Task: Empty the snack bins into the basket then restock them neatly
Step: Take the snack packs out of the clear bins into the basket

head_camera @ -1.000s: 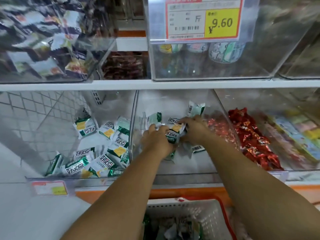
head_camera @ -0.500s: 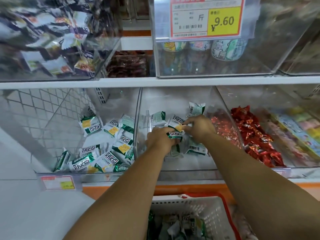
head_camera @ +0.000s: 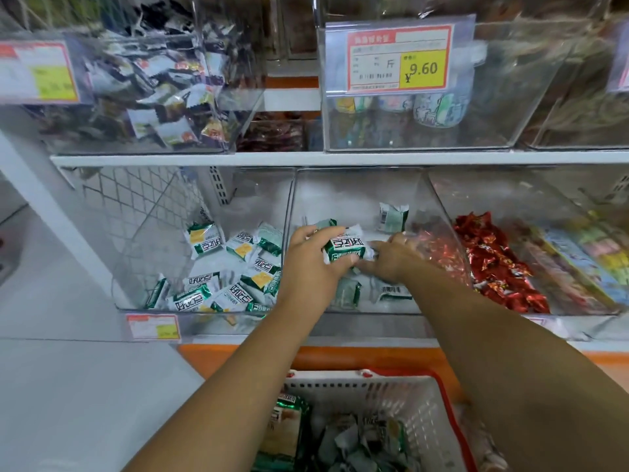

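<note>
Left hand (head_camera: 311, 267) is inside the middle clear plastic bin (head_camera: 357, 189) on the lower shelf. It grips a green-and-white snack packet (head_camera: 343, 248), fingers curled over the top edge. A second packet looks tucked behind it, but the count is unclear.

Right hand (head_camera: 394, 260) comes in from the right, its thumb and forefinger pinching the right end of the same packet. Both hands are on it, above the bin floor.

Under the hands, loose packets (head_camera: 347, 294) lie on the bin floor, one showing a barcode. A single upright packet (head_camera: 393, 218) leans at the far wall of the bin, back side out.

The left clear bin (head_camera: 143, 233) touches the middle one and holds a jumbled heap of green-and-white packets (head_camera: 235, 274), some face up.

The right clear bin (head_camera: 510, 199) has red foil-wrapped sweets (head_camera: 493, 264) along its left side. Pastel flat packs (head_camera: 585, 253) lie further right, blurred.

Near, below the arms, is a white plastic basket with a red rim (head_camera: 391, 383). Crumpled green packets (head_camera: 360, 444) lie in it, and the detail is soft.

On the upper shelf (head_camera: 204, 160), a clear upper bin (head_camera: 510, 97) carries a red-and-yellow price tag (head_camera: 398, 59) reading 9.60. Left of it, an upper-left clear bin (head_camera: 238, 63) holds mixed dark and white wrappers (head_camera: 153, 90).
</note>
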### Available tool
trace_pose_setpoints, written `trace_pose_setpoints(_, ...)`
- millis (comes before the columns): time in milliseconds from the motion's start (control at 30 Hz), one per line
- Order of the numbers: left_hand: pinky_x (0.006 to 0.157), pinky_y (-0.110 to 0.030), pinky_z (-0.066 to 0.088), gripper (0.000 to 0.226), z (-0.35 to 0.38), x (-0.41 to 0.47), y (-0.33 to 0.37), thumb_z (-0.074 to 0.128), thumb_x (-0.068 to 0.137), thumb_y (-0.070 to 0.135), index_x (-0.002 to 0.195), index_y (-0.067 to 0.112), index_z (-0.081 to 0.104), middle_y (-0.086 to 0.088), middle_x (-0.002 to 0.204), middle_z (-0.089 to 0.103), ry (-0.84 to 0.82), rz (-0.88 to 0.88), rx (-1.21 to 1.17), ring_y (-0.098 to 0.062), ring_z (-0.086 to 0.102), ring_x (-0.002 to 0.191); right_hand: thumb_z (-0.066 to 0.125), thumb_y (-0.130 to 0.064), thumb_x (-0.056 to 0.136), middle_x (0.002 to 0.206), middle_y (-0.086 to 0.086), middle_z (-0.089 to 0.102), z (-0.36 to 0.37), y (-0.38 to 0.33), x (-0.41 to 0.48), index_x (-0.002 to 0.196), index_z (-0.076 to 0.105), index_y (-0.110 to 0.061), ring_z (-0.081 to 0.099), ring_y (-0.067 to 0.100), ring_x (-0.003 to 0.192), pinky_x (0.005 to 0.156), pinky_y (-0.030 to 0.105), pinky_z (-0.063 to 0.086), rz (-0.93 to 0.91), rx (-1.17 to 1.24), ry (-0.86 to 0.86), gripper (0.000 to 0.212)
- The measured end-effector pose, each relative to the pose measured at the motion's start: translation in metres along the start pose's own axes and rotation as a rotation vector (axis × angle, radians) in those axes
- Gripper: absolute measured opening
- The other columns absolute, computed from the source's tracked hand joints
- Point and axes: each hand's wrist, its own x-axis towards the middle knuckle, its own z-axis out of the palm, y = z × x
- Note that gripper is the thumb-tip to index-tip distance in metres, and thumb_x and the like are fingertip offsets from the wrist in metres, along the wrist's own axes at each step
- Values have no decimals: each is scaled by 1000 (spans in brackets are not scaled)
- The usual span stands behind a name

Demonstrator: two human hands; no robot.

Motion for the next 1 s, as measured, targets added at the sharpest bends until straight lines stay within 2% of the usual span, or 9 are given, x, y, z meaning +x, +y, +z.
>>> trace_pose_setpoints(67,81,11,23,45,-10,-16,3,79,81,22,123,31,66,-4,134,48,29,32,-37,-6,48,113,54,-70,79,146,20,37,4,0,4,136,47,-37,28,40,138,110,52,28,-15,75,3,66)
trace_pose_setpoints(167,78,12,21,43,-21,-37,3,76,83,27,122,38,63,4,135,48,28,28,-75,11,45,104,76,-36,77,127,20,58,0,-3,-3,123,60,-28,57,32,115,99,45,47,-29,378,86,50)
trace_pose_setpoints(367,81,11,22,38,-36,-75,-4,71,83,43,116,55,56,21,136,46,14,23,-169,22,37,114,81,-39,71,121,-1,58,-36,-14,-74,117,64,-23,64,19,96,87,41,56,-160,825,355,52)
trace_pose_setpoints(533,90,9,22,40,-17,-129,-41,74,81,40,116,53,57,20,131,48,-28,31,-190,24,36,116,75,-18,82,83,-3,64,-8,2,-206,99,66,-21,56,0,59,53,12,45,-190,1020,263,20)
trace_pose_setpoints(600,95,1,26,41,3,-154,-66,72,82,43,120,47,58,16,132,48,-104,-24,-164,18,40,116,76,-21,81,91,-4,63,36,23,-234,105,65,-23,55,2,68,56,10,43,-98,981,229,26)
trace_pose_setpoints(700,101,-17,29,44,40,-193,-111,73,83,43,124,41,60,12,134,49,-283,-178,-103,2,42,120,77,-30,80,100,-4,62,116,56,-252,104,64,-33,54,14,80,67,31,49,121,929,67,27)
trace_pose_setpoints(800,104,-24,31,43,72,-227,-152,74,84,40,124,42,59,7,139,47,-478,-332,-55,-11,44,130,73,-34,83,89,1,58,191,77,-256,130,54,-17,54,12,70,60,23,43,291,786,-143,53)
trace_pose_setpoints(900,107,-27,30,44,90,-251,-174,70,88,35,129,39,55,1,147,38,-614,-454,-34,-19,39,137,72,-38,83,79,6,62,247,86,-268,133,53,-11,56,14,72,64,25,48,333,703,-163,60)
trace_pose_setpoints(1000,105,-26,26,55,90,-258,-174,62,95,30,146,33,41,2,157,21,-746,-481,-63,-18,29,142,70,-39,84,127,17,59,274,97,-277,145,41,-17,55,20,113,100,37,44,270,683,-191,71)
